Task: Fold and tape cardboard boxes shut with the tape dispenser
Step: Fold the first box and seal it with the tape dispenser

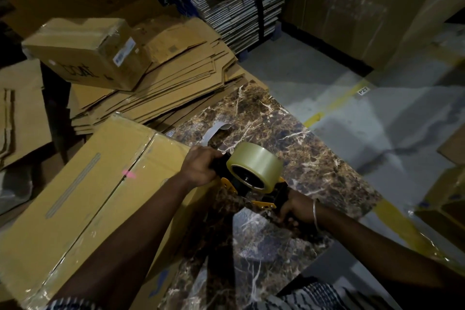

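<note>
Nearest the camera, the right hand (293,211) has its grip curled low around the front end of the yellow-and-black tape dispenser (247,190), fingers down by the blade; whether it pinches the loose tape end I cannot tell. Just beyond that grip sits the roll of clear packing tape (254,165) on its hub, and past the roll the left hand (201,167) holds the black handle in a closed grip. Both work over the dark brown marble-patterned desk (314,158). The step looks like freeing or feeding the tape end, so the left grip should keep the dispenser steady while the right draws the film straight over the roller (keeping fingertips off the teeth). Left of both grips lies the large closed brown cardboard box (83,191), its centre seam already shiny with tape; the edge beside the left grip seems next. Farther off, beyond the box, is a stack of flattened cardboard sheets (161,88) with a small labelled carton (88,50) on top.
</note>
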`<control>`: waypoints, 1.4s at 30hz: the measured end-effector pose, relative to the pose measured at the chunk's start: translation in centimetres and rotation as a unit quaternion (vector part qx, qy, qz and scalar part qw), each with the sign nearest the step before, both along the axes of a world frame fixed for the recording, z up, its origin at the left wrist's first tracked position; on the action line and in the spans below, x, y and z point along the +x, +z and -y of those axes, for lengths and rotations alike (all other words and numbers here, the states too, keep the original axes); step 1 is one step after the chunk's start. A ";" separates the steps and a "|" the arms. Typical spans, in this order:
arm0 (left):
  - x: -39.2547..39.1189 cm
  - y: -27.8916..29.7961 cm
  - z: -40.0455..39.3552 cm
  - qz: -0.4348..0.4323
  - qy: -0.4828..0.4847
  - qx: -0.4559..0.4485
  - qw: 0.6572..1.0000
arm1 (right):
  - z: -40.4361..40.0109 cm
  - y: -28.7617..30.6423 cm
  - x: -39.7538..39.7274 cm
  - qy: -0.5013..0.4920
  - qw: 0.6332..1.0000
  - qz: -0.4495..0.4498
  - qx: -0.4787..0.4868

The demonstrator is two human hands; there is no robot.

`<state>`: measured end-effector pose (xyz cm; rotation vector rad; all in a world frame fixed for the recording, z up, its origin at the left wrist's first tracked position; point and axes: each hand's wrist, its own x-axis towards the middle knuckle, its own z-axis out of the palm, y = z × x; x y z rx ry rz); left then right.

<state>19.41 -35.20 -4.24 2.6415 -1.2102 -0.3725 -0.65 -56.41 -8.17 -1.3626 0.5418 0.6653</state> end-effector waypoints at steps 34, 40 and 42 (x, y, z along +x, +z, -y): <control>-2.0 -0.9 1.0 0.092 0.184 -0.043 0.978 | 4.8 -5.2 4.0 0.060 0.800 0.081 -0.591; -2.6 -0.4 2.1 0.046 0.238 0.019 0.970 | 4.0 -7.5 4.6 0.064 0.804 0.057 -0.589; -3.1 -0.2 2.5 0.047 0.244 0.018 0.968 | 3.7 -8.1 4.7 0.059 0.802 0.052 -0.591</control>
